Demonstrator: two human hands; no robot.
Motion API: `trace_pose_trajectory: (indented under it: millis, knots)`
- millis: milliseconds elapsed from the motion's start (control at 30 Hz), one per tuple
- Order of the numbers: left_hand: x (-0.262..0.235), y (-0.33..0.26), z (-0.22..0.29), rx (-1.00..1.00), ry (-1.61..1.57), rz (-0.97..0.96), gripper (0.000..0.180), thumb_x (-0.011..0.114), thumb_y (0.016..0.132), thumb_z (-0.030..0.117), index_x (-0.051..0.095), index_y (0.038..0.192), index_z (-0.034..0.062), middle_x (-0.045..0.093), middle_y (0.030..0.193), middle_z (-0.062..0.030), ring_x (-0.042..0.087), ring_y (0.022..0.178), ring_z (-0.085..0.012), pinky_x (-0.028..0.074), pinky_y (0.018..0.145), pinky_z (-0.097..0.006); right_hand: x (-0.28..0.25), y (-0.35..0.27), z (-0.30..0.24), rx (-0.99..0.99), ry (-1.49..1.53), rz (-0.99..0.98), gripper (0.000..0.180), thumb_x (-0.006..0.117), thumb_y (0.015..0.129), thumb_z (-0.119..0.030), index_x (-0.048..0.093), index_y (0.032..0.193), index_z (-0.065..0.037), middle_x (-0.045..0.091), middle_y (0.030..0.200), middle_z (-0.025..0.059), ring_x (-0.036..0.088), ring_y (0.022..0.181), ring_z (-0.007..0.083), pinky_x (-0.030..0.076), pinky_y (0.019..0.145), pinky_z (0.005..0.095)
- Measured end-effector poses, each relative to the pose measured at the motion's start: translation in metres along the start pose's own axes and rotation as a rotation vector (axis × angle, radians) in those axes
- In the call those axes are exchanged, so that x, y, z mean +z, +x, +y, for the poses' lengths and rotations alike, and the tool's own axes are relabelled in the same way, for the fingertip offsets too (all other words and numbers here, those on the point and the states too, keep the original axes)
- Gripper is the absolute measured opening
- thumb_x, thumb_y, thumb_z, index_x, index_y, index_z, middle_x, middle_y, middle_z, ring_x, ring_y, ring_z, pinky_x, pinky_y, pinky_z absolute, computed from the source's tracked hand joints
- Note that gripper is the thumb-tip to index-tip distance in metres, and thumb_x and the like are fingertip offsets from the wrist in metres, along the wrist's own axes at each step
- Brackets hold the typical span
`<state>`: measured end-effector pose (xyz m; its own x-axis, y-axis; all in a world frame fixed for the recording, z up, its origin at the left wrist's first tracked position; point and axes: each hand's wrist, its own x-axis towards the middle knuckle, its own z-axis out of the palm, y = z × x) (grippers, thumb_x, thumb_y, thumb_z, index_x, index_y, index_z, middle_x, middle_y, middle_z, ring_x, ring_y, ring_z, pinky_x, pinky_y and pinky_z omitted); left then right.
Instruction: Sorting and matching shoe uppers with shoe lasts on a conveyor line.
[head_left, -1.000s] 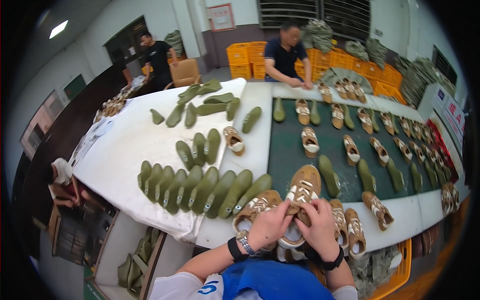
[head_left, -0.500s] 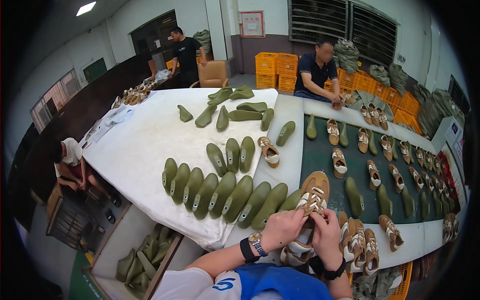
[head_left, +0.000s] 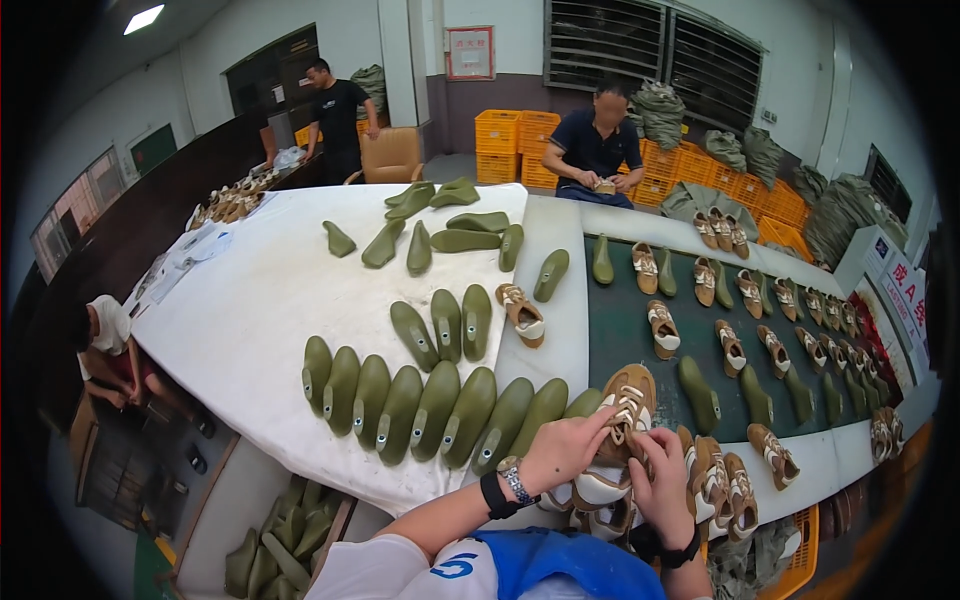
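Note:
A brown and white lace-up sneaker (head_left: 628, 390) is held toe away from me, above the table's near edge. My left hand (head_left: 562, 452) is closed, its thumb and fingers pinching at the top of the lacing. From the other side my right hand (head_left: 664, 488) is also closed, fingertips at the lace and collar. Whether a lace end lies between the fingers is hard to make out. Other sneakers lie partly hidden beneath my hands. Right beside them stands a group of similar sneakers (head_left: 708, 478). Left of my hands, a row of green shoe lasts (head_left: 468, 418) lies on white cloth.
A green conveyor belt (head_left: 625, 330) carries sneakers and lasts on the right. More lasts fill a bin (head_left: 195, 548) at lower left. Across the table, a seated person (head_left: 595, 150) handles a shoe; another stands behind, and one sits at far left. Orange crates (head_left: 497, 140) are stacked behind.
My view has swung slightly right. My fingertips have moved apart over the lacing, and the held sneaker's heel shows more. The person across now holds a shoe higher.

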<state>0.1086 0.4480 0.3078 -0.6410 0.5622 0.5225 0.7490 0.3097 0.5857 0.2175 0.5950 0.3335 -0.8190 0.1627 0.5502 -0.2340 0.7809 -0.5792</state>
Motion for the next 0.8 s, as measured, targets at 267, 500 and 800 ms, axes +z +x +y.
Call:
trace_pose_trajectory:
  millis: [267,500,800]
  knots:
    - [0.023,0.009,0.008,0.106,0.069,-0.027,0.042,0.055,0.088,0.024,0.047,0.128,0.0117,0.061,0.071,-0.0107,0.061,0.061,-0.0288,0.048,0.052,-0.039,-0.015,-0.032,0.001,-0.027,-0.256,-0.317,0.031,0.076,0.066,-0.022,0.064,0.092,-0.009,0.061,0.088,0.0081,0.056,0.077,0.0273,0.047,0.065,0.0355]
    - [-0.014,-0.009,-0.043,-0.049,0.146,-0.18,0.04,0.06,0.084,0.029,0.053,0.118,0.0093,0.064,0.092,-0.0141,0.063,0.077,-0.0325,0.05,0.064,-0.041,-0.119,-0.049,0.103,0.356,-0.256,0.182,0.022,0.067,0.073,-0.006,0.056,0.091,-0.001,0.056,0.085,0.0112,0.053,0.076,0.0281,0.043,0.068,0.0337]
    - [-0.039,-0.135,-0.192,-0.311,0.656,-0.113,0.069,0.073,0.072,0.033,0.044,0.13,0.0074,0.051,0.115,-0.0218,0.052,0.104,-0.0358,0.046,0.086,-0.041,-0.143,-0.131,0.236,0.863,-0.665,-0.273,0.034,0.07,0.07,-0.033,0.066,0.081,0.0,0.065,0.079,0.02,0.063,0.083,0.036,0.049,0.074,0.0416]
